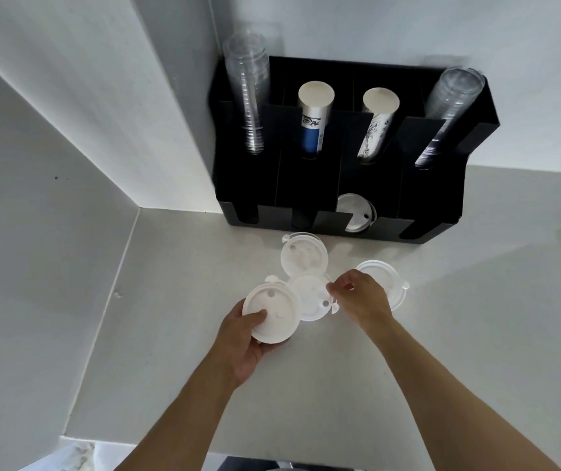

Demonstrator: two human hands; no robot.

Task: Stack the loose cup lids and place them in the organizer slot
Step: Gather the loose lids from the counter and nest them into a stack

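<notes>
Several white cup lids lie on the white counter in front of a black organizer (442, 229). My left hand (243, 338) grips one lid (272, 312), lifted and tilted, thumb on its top. My right hand (362, 297) pinches the right edge of a second lid (309, 297) lying flat beside it. A third lid (303, 254) rests further back, and a fourth lid (379, 273) shows partly behind my right hand. Inside the organizer's lower third slot stands a stack of lids (355, 212).
The organizer's upper slots hold clear cup stacks (248, 96) at both ends and two paper cup stacks (313, 120) between them. A white wall (68, 164) closes the left side. The counter's front edge (136, 441) runs near the bottom.
</notes>
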